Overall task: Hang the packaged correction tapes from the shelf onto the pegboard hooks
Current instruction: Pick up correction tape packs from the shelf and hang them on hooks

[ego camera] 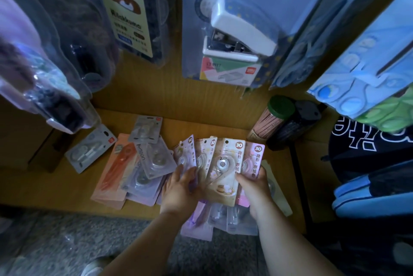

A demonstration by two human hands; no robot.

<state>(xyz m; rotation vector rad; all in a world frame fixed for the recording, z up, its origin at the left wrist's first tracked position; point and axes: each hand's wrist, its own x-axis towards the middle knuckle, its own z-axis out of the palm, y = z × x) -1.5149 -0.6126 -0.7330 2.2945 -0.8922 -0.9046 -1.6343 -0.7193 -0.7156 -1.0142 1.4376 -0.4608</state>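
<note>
The shelf (201, 126) is matt wood-look board. On it, the correction tape packs (225, 164) are printed card under glossy clear plastic blisters. Above the shelf, the stapler pack (223, 72) has a shiny blister over a smooth white plastic stapler (243, 27) with bare metal inside. Below the shelf's front edge, the floor (67, 242) looks grey, speckled, rough.

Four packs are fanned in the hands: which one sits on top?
The beige pack, third from the left: its front shows almost whole, overlapping the pink pack on its right and the pale pack on its left.
</note>
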